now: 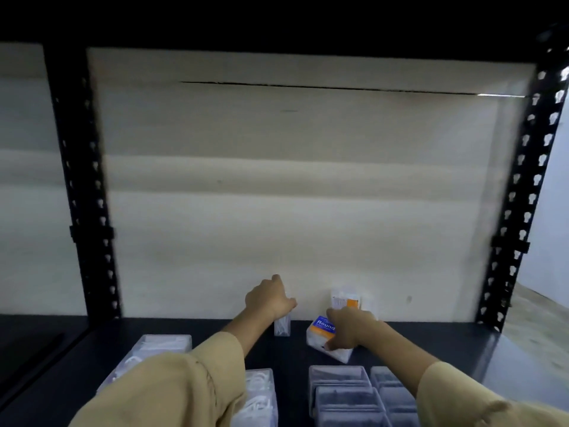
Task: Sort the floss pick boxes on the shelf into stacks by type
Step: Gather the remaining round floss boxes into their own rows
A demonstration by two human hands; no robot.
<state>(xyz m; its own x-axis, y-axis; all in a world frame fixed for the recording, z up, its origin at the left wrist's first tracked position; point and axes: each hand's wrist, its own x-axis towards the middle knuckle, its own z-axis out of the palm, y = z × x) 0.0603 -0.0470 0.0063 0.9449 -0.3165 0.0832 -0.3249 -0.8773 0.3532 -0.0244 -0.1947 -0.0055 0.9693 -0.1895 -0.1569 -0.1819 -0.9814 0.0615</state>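
My left hand (269, 298) grips the top of a small clear box of white floss picks (282, 327) standing upright at the back of the dark shelf (215, 331). My right hand (348, 329) holds a white box with a blue and orange "Round" label (321, 332), tilted on the shelf. Behind it another white and orange box (346, 298) stands against the back wall. Clear boxes of white picks (163, 343) (260, 392) lie front left, partly hidden by my left sleeve. Clear boxes of dark picks (341, 392) are stacked front right.
Black perforated uprights (83, 186) (523, 186) frame the shelf on both sides. A pale back panel (292, 180) closes the rear. Bare shelf surface (462, 340) shows at the right.
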